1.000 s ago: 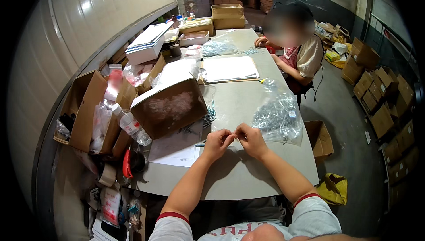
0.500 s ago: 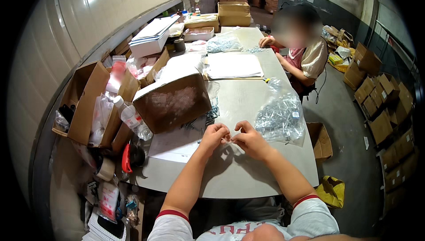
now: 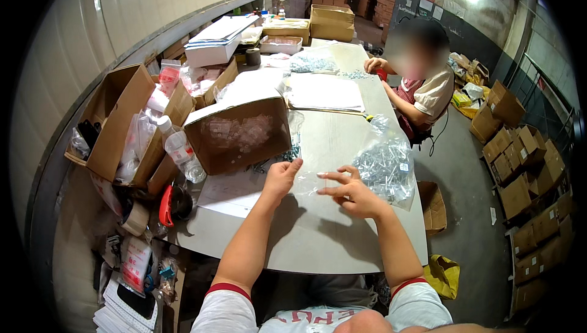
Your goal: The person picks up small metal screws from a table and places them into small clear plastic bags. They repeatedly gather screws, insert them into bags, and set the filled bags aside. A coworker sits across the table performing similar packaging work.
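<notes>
Pinched at its edge, a small clear plastic bag (image 3: 307, 184) hangs from my left hand (image 3: 279, 181), whose thumb points up. My right hand (image 3: 358, 196) is just to the right of the bag with its fingers spread. Whether its fingertips touch the bag, I cannot tell. Close beyond my right hand lies a big clear bag of screws (image 3: 384, 165). Loose screws (image 3: 296, 148) lie on the table past my left hand, beside a tilted cardboard box (image 3: 235, 150) with small clear bags inside.
A plastic bottle (image 3: 181, 153) and open cartons (image 3: 113, 125) crowd the left. A red tape dispenser (image 3: 166, 206) sits at the table's left edge. Papers (image 3: 324, 93) lie farther back. Across the right side sits a co-worker (image 3: 422, 88), hands at small parts.
My hands were close together at the small bag; now they have drawn apart. The right fingers have spread, and the left still grips the bag. The view has shifted slightly.
</notes>
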The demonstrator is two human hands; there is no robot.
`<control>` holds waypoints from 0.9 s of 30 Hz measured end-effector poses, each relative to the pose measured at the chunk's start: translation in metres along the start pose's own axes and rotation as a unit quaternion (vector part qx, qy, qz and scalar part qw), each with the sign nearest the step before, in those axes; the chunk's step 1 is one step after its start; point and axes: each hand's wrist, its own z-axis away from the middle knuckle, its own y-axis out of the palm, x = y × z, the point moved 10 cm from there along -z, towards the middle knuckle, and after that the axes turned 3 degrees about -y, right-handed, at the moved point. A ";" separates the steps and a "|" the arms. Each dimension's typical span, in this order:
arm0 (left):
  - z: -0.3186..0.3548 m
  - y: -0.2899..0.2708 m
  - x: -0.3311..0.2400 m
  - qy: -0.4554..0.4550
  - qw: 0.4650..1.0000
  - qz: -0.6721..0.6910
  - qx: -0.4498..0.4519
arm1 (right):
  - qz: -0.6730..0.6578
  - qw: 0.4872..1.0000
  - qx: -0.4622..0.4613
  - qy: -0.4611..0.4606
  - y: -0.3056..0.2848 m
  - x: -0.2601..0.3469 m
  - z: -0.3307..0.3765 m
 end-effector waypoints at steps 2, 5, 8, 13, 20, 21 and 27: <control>0.017 0.008 -0.039 0.164 0.958 -0.232 -0.030 | 0.054 0.998 -0.037 0.011 -0.008 -0.010 0.004; 0.062 0.065 -0.070 0.367 0.872 -0.316 0.067 | 0.107 0.993 -0.031 0.036 0.000 -0.011 0.005; 0.055 0.073 -0.040 0.298 0.875 -0.369 0.095 | 0.025 0.999 0.026 0.016 0.031 0.002 -0.006; 0.027 -0.003 -0.047 0.211 0.912 -0.324 -0.138 | -0.152 0.980 -0.054 0.120 0.001 -0.044 -0.035; 0.004 -0.077 -0.027 0.035 0.848 -0.455 -0.268 | -0.056 0.981 -0.158 0.101 0.028 -0.154 -0.134; 0.005 -0.075 -0.033 0.066 0.842 -0.453 -0.284 | -0.049 0.979 -0.174 0.096 0.034 -0.171 -0.145; 0.003 -0.090 -0.020 0.077 0.826 -0.455 -0.323 | -0.086 0.986 -0.138 0.022 0.064 -0.164 -0.189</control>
